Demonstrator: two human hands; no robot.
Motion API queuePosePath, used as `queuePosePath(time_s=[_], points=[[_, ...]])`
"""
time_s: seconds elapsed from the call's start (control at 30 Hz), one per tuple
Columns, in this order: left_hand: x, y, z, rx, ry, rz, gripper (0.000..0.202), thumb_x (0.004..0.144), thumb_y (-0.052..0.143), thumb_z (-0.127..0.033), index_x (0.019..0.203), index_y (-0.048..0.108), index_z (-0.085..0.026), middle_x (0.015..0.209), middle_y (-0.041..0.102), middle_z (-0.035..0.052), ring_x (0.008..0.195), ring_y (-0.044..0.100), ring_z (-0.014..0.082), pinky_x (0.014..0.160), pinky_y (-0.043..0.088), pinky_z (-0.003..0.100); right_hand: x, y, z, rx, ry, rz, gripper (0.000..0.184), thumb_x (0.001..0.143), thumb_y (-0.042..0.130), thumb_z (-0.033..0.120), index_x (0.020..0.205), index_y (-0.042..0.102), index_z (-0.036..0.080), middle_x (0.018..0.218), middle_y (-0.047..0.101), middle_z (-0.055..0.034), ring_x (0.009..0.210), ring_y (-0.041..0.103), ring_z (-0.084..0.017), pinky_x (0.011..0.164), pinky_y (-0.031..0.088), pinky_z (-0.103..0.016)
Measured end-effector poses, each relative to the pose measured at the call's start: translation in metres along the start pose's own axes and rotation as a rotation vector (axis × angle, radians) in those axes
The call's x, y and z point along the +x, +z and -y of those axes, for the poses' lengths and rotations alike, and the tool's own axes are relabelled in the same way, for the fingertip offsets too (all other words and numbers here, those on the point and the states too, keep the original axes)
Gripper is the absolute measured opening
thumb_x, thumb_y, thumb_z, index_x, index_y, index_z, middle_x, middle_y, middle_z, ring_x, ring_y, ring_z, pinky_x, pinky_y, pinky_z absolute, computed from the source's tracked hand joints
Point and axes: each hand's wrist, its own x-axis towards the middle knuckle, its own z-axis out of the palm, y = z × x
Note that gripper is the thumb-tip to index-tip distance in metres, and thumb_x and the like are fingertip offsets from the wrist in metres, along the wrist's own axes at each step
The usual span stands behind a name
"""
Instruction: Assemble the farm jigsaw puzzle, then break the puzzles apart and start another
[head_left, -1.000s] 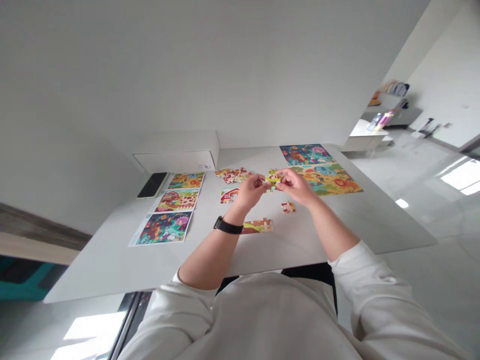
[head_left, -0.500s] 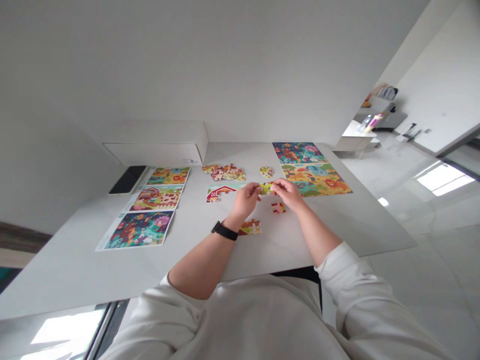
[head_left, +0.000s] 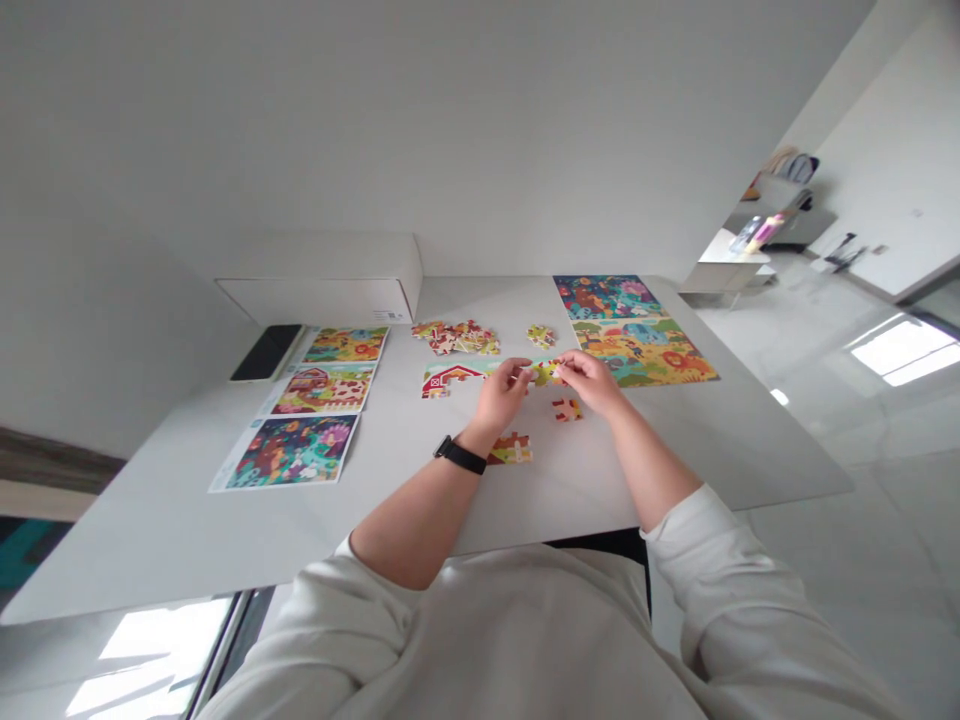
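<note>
My left hand (head_left: 502,395), with a black watch on its wrist, is closed at the puzzle strip, its fingertips pinched on a puzzle piece that they mostly cover. A red barn section (head_left: 454,378) of the strip shows to its left. My right hand (head_left: 592,382) pinches at the yellow-green puzzle piece (head_left: 547,373) between the hands; its fingertips hide the contact. Just below the right hand lies a loose red and pink puzzle piece (head_left: 568,410). Closer to me, partly behind my left wrist, is a small joined section (head_left: 511,449) with a fence picture.
A heap of loose puzzle pieces (head_left: 457,338) and a smaller pile (head_left: 541,336) lie beyond the strip. At left are a picture sheet (head_left: 262,420), a dark-screened tablet (head_left: 266,353) and a white box (head_left: 315,298). Colourful puzzle pictures (head_left: 637,350) lie at right.
The view has shifted a little, so everything on the table appears slightly farther right and higher. Both hands stay at the strip, with small finger movements around the yellow-green piece.
</note>
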Motion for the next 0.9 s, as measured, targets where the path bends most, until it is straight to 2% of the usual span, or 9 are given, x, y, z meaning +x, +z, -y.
queuePosePath(time_s=[0.17,0.37,0.5,0.63,0.7,0.77,0.9], points=[[0.0,-0.003,-0.004,-0.06,-0.055,-0.018,0.03,0.093,0.072,-0.047,0.087,0.066,-0.019,0.075,0.071,0.0018,0.068,0.063,0.0141,0.066,0.046,0.026,-0.002,0.003,0.001,-0.036,-0.025,0.082,0.039,0.09,0.069,0.057,0.107,0.071,0.022,0.08,0.07,-0.0001,0.073,0.064,-0.017,0.072,0.051,-0.03],[0.0,-0.005,-0.004,-0.024,-0.054,-0.015,0.033,0.097,0.064,-0.046,0.078,0.061,-0.019,0.071,0.066,0.0,0.065,0.057,0.0134,0.065,0.043,0.026,-0.002,0.003,0.001,-0.041,0.017,0.097,0.043,0.085,0.074,0.059,0.108,0.071,0.022,0.08,0.07,0.0002,0.07,0.062,-0.016,0.068,0.051,-0.028],[0.0,-0.004,-0.003,0.012,-0.048,-0.005,0.031,0.101,0.059,-0.042,0.079,0.06,-0.02,0.074,0.069,0.0016,0.068,0.061,0.0148,0.067,0.045,0.027,-0.002,-0.002,0.004,-0.003,0.064,0.111,0.041,0.082,0.078,0.054,0.106,0.07,0.022,0.079,0.071,0.0005,0.069,0.063,-0.015,0.067,0.052,-0.027],[0.001,-0.003,-0.001,-0.022,-0.071,-0.044,0.021,0.106,0.047,-0.032,0.099,0.062,-0.02,0.089,0.075,0.0048,0.077,0.068,0.0156,0.074,0.052,0.028,0.0,-0.014,0.005,0.031,0.139,0.074,0.037,0.082,0.079,0.051,0.102,0.07,0.021,0.084,0.075,-0.0024,0.073,0.069,-0.017,0.071,0.057,-0.029],[-0.001,-0.003,-0.001,0.063,-0.026,-0.06,0.015,0.105,0.049,-0.026,0.11,0.062,-0.02,0.096,0.076,0.0059,0.084,0.07,0.0167,0.08,0.055,0.03,0.002,-0.022,0.004,0.003,0.214,0.027,0.031,0.083,0.078,0.046,0.101,0.07,0.021,0.083,0.076,-0.0026,0.07,0.069,-0.016,0.069,0.057,-0.028],[-0.006,-0.002,-0.002,0.209,0.068,-0.007,0.016,0.102,0.053,-0.023,0.113,0.064,-0.02,0.102,0.076,0.0079,0.092,0.071,0.0189,0.088,0.057,0.034,0.003,-0.027,0.001,-0.073,0.285,-0.014,0.022,0.086,0.075,0.038,0.098,0.071,0.02,0.08,0.076,-0.0023,0.065,0.067,-0.015,0.066,0.055,-0.027],[-0.021,0.004,-0.006,0.503,0.336,0.255,0.024,0.1,0.059,-0.022,0.121,0.07,-0.02,0.127,0.073,0.0131,0.119,0.069,0.0261,0.109,0.054,0.043,0.004,-0.026,-0.006,-0.262,0.325,0.012,0.012,0.09,0.07,0.026,0.099,0.074,0.02,0.085,0.08,-0.003,0.066,0.069,-0.016,0.068,0.054,-0.027]])
